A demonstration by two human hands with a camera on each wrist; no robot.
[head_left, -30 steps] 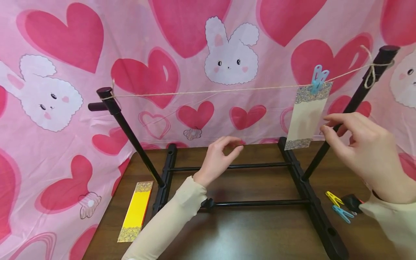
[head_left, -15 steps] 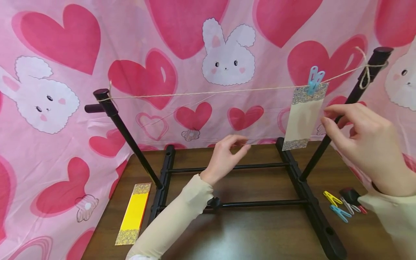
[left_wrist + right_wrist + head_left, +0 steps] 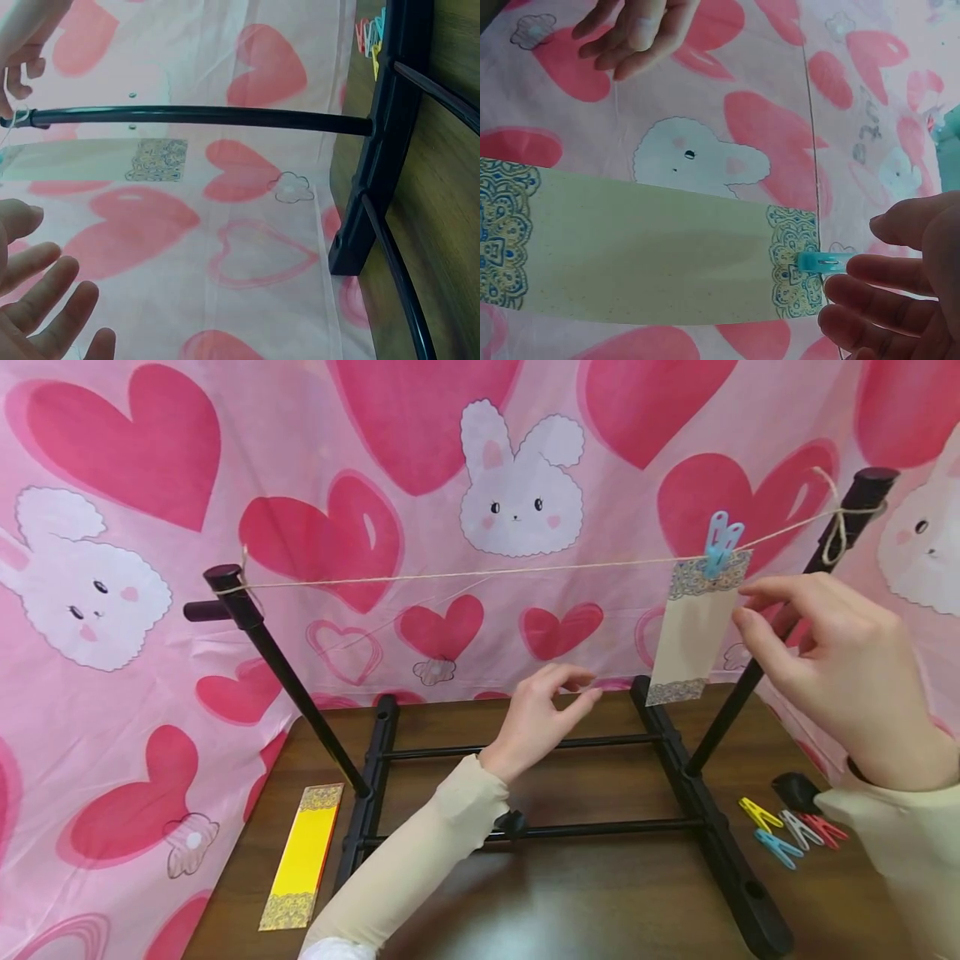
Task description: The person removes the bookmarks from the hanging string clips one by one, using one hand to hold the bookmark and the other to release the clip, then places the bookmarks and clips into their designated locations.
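A cream paper card [image 3: 690,639] with patterned bands at both ends hangs from a string [image 3: 450,575]. A light blue clothespin [image 3: 720,545] clips its upper edge to the string. My right hand [image 3: 840,681] is raised beside the card's right edge, with thumb and fingers bent loosely and nothing between them. In the right wrist view, its fingers overlap the end of the clothespin [image 3: 821,262]. Below and left of the card, my left hand [image 3: 540,718] is in the air over the frame, its thumb and fingers apart and holding nothing.
The string runs between two posts of a black frame [image 3: 697,810] standing on a wooden table. A yellow card [image 3: 303,856] lies to its left. At the right lie yellow [image 3: 760,814], blue [image 3: 778,849], white and red clothespins and a black object [image 3: 797,794]. Behind hangs a pink cloth.
My left hand has moved right, towards the hanging card. My right hand has risen a little beside it, and the red and white clothespins are now uncovered. The view has shifted slightly.
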